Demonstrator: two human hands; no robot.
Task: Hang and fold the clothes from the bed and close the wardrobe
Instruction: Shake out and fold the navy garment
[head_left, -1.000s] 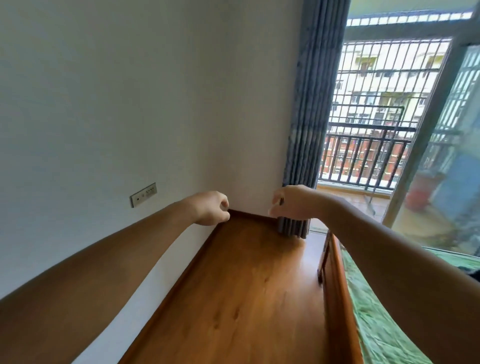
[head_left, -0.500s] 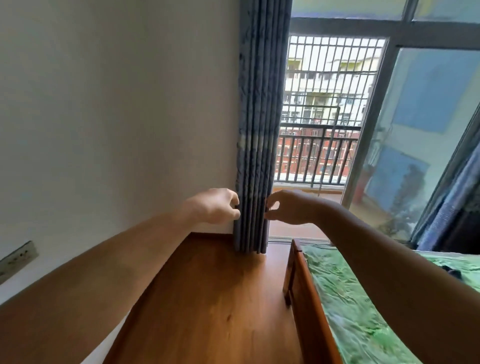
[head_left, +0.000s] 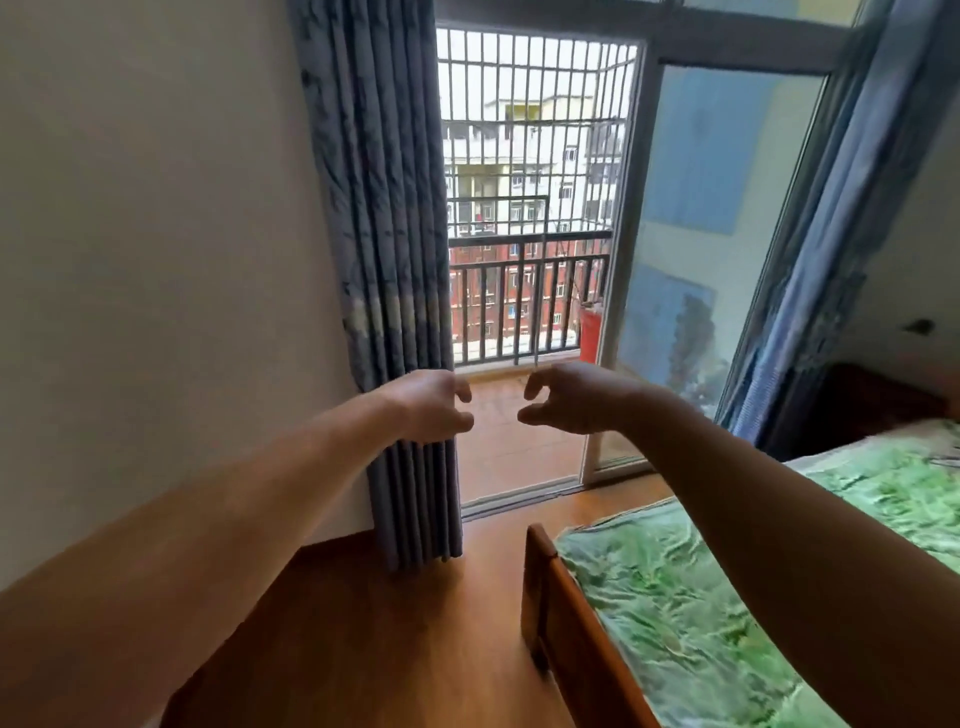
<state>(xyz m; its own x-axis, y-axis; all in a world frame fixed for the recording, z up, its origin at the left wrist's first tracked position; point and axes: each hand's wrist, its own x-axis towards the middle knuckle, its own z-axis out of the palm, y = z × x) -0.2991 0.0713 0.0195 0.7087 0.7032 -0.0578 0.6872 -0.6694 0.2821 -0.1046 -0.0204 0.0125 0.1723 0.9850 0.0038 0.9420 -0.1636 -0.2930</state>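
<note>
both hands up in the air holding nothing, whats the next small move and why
Likely turn right and lower the left hand and right hand toward the bed: both are loosely curled, empty, facing the curtain, while the bed lies to the right. No clothes in view.

Both forearms are showing bare along their whole visible length, from frame edge to wrist. The left grip (head_left: 431, 405) and right grip (head_left: 576, 400) are likewise showing uncovered.

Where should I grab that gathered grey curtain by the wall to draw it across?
Grip the curtain by its outermost right pleat, coming from the doorway side: its folds hang upright, bunched against the wall, leaving only that edge free.
</note>
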